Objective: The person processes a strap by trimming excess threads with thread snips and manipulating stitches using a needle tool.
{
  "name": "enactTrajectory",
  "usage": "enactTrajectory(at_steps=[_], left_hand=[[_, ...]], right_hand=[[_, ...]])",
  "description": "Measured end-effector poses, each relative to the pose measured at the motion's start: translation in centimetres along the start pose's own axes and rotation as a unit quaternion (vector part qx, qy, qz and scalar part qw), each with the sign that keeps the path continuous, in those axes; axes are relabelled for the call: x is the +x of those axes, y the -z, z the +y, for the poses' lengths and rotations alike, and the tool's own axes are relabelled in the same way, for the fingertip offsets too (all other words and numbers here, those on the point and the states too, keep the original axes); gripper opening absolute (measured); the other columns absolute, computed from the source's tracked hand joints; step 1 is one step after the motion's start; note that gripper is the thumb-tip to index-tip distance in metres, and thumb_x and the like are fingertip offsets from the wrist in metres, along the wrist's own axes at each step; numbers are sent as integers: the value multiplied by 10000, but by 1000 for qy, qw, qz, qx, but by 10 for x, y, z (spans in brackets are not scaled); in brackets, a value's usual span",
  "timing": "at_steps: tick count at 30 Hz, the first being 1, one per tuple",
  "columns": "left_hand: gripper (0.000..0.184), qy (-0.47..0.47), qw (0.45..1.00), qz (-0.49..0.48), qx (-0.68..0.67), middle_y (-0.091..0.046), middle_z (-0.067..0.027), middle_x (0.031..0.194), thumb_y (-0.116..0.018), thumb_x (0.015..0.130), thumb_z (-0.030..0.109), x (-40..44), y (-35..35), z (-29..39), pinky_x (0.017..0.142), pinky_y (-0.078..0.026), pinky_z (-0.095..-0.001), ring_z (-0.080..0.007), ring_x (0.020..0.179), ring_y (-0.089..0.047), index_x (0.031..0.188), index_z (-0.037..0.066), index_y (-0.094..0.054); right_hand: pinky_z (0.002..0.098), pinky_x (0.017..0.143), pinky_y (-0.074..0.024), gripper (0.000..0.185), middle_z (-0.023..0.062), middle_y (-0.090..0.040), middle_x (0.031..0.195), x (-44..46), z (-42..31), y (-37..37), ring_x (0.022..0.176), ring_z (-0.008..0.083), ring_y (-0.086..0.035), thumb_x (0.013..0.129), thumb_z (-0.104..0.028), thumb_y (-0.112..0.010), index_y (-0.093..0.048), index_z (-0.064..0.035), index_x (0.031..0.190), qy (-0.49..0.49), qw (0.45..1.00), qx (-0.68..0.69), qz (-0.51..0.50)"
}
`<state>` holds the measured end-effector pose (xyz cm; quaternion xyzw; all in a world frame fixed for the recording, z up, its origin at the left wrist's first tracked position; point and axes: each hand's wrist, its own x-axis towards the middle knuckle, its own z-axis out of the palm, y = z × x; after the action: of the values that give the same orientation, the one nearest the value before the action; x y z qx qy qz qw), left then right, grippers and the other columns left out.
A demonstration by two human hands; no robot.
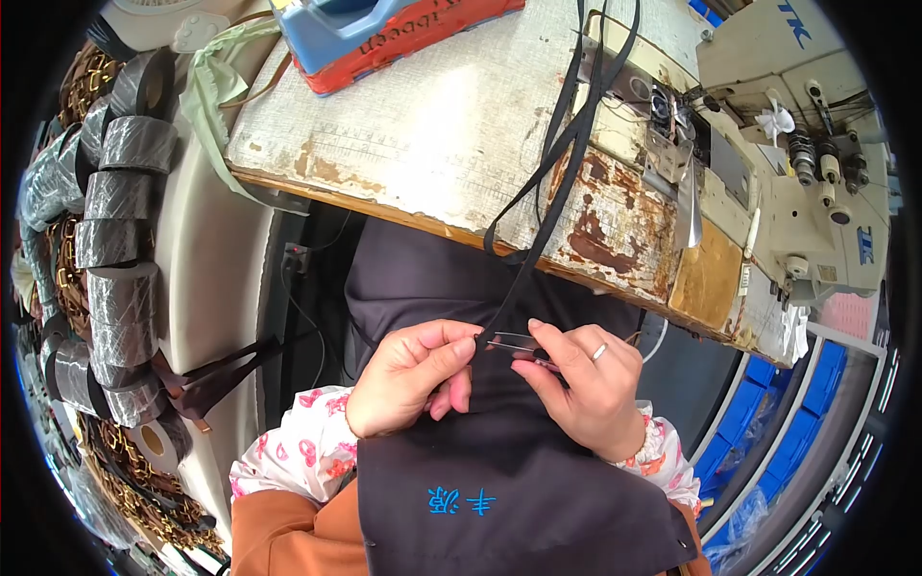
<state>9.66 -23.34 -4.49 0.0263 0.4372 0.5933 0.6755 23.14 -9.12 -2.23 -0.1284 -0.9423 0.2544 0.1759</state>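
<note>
1) My left hand is closed on the end of the black strap, pinching it between thumb and forefinger, with the other fingers curled beneath
2) My right hand holds a small two-pronged tool, thumb below and forefinger above; whether it is snips or tweezers I can't tell
3) The tool's prongs stand slightly apart and point left at the strap's end; whether they touch it is too small to make out
4) The strap's end is in front of me, above my apron; from my fingers the strap runs up over the front edge of the table and lies beside the sewing machine, crossing other lengths of strap on the way
5) As I judge it, the step in hand is fine work on that end, with one hand steadying and the other working the tool
6) The next move seems to call for a firm left pinch, slack in the strap, and prongs lined up clear of my fingertips
</note>
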Motion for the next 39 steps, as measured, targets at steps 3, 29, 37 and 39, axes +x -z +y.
enactTrajectory(at_steps=[3, 29, 37, 39], left_hand=[[231, -6, 1000, -7, 6, -540, -52, 570, -418, 891, 178, 2, 2, -2, 400, -340, -160, -55, 415, -427, 1029, 18, -510], [202, -16, 998, 5, 53, -553, -45, 584, -425, 888, 175, 2, 0, -3, 405, -325, -157, -40, 417, -414, 973, 27, -533], [200, -15, 999, 7, 36, -556, -48, 593, -415, 891, 170, 3, 1, -4, 418, -328, -155, -40, 424, -414, 971, 30, -533], [196, -18, 998, 16, 53, -558, -44, 596, -417, 889, 163, 3, 0, -4, 421, -325, -154, -36, 428, -411, 975, 27, -530]], right_hand=[[266, 421, -377, 334, 29, -470, 591, 1, -1, 1, 482, 156, -480, 609, -139, -700, -587, -6, 894, 13, 1000, -9, -1], [278, 387, -372, 316, 53, -489, 595, -3, 0, -15, 404, 162, -464, 653, -150, -684, -567, 9, 899, -82, 989, 118, 18], [271, 377, -359, 331, 45, -465, 573, 0, 3, -6, 395, 160, -457, 645, -167, -688, -577, 4, 906, -29, 998, 47, -10], [271, 378, -360, 330, 45, -465, 572, 0, 2, -5, 396, 160, -457, 644, -166, -688, -578, 4, 906, -28, 999, 42, -13]])
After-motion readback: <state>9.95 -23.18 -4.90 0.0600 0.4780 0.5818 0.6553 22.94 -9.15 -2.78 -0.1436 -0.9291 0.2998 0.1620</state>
